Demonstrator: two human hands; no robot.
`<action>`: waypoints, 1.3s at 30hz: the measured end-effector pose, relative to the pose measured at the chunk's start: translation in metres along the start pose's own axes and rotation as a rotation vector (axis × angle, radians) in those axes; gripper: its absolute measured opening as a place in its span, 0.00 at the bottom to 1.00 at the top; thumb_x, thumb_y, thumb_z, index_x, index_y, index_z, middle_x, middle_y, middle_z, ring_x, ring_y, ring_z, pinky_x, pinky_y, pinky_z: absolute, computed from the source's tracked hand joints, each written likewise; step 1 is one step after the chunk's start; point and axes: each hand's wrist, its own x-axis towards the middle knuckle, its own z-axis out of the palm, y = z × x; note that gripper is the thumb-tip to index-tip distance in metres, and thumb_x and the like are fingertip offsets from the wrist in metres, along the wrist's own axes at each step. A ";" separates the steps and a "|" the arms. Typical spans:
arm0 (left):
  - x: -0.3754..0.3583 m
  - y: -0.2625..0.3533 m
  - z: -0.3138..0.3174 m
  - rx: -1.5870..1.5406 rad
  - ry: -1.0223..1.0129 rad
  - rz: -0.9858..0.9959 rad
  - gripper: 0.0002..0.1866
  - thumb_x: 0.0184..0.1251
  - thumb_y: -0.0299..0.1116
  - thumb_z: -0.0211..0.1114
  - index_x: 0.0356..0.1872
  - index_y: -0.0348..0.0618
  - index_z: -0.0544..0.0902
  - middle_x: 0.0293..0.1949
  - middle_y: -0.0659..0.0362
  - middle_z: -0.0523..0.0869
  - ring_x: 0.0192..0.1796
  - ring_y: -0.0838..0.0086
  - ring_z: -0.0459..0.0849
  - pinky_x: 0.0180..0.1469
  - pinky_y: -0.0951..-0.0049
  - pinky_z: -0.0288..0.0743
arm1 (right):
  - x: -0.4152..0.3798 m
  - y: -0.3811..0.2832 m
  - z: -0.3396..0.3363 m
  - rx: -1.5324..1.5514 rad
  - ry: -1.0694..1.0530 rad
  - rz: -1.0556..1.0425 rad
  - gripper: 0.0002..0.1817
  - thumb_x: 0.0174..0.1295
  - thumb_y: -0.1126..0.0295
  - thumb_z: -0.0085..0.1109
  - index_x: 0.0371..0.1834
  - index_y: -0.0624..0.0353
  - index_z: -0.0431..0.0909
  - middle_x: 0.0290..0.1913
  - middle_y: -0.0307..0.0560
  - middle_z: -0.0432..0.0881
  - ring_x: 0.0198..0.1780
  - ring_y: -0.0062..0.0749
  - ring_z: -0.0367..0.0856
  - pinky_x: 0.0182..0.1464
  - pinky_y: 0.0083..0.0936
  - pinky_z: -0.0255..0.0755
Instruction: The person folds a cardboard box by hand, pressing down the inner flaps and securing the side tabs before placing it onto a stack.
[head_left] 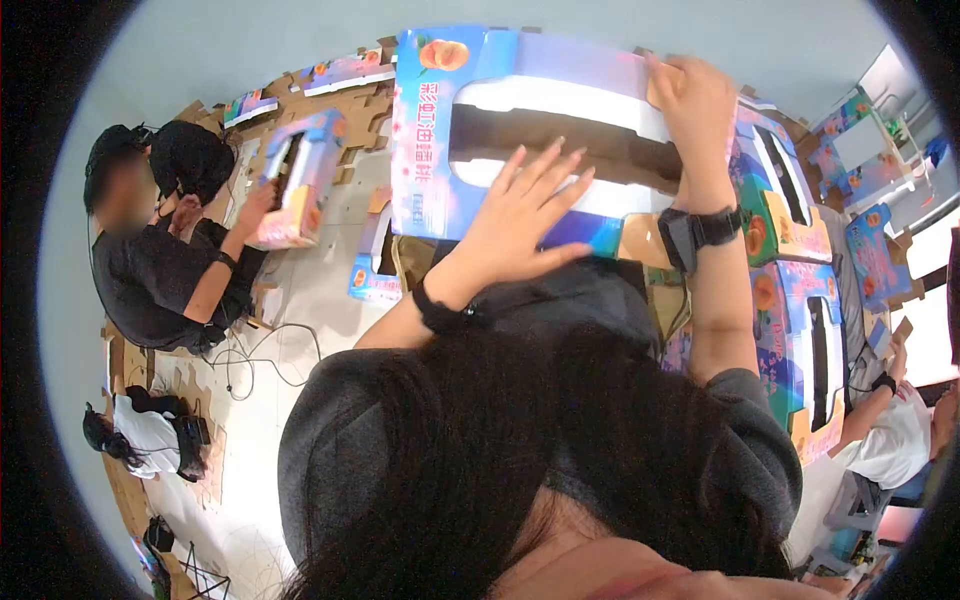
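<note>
A blue and pink printed cardboard box (pixel 425 110) with peach pictures and a long cut-out window stands before me. My left hand (pixel 522 217) rests with spread fingers against its near side, over the lower rim of the window. At the box's right end, my right hand (pixel 695 115) has its fingers curled round the upper corner, beside a bare brown cardboard flap. Both wrists wear dark bands. The inside of the box looks dark through the window.
Similar boxes (pixel 815 345) are stacked at the right, and another (pixel 370 275) sits to the left. A co-worker (pixel 160 270) at the left holds a box (pixel 305 180). A cable (pixel 240 365) lies on the floor. Another person (pixel 895 430) is at the far right.
</note>
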 end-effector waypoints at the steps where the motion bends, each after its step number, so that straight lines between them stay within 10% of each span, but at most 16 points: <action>1: 0.004 -0.003 0.006 0.147 -0.023 -0.006 0.44 0.62 0.65 0.62 0.76 0.54 0.65 0.78 0.52 0.61 0.81 0.55 0.53 0.79 0.43 0.41 | 0.002 0.003 0.010 0.016 -0.001 0.002 0.22 0.63 0.46 0.62 0.30 0.55 0.85 0.31 0.47 0.85 0.41 0.45 0.82 0.51 0.41 0.66; 9: 0.010 -0.004 0.005 0.058 0.067 -0.023 0.54 0.48 0.75 0.66 0.74 0.53 0.68 0.75 0.50 0.64 0.80 0.53 0.55 0.79 0.43 0.41 | 0.005 0.009 0.030 -0.001 -0.094 0.098 0.23 0.63 0.44 0.61 0.29 0.55 0.86 0.31 0.48 0.86 0.39 0.46 0.83 0.47 0.42 0.67; 18: 0.014 -0.008 0.016 0.106 0.114 -0.078 0.48 0.53 0.70 0.67 0.72 0.54 0.71 0.70 0.50 0.71 0.75 0.55 0.65 0.77 0.45 0.48 | 0.014 0.020 0.021 -0.253 0.175 -0.093 0.19 0.60 0.49 0.64 0.46 0.49 0.85 0.54 0.42 0.84 0.60 0.40 0.79 0.69 0.73 0.48; 30: 0.011 -0.012 0.021 0.151 0.154 -0.078 0.30 0.68 0.51 0.61 0.68 0.51 0.75 0.64 0.50 0.76 0.69 0.56 0.72 0.74 0.49 0.56 | -0.080 -0.048 -0.058 0.096 -0.505 -0.235 0.28 0.61 0.49 0.63 0.56 0.58 0.80 0.62 0.58 0.77 0.72 0.55 0.66 0.77 0.51 0.47; 39: 0.002 -0.012 -0.003 -0.163 0.346 0.013 0.21 0.60 0.38 0.69 0.56 0.47 0.83 0.60 0.51 0.81 0.70 0.56 0.73 0.72 0.48 0.60 | -0.101 -0.044 -0.053 0.143 -0.364 -0.189 0.30 0.62 0.50 0.62 0.60 0.60 0.78 0.61 0.53 0.79 0.72 0.51 0.66 0.76 0.50 0.50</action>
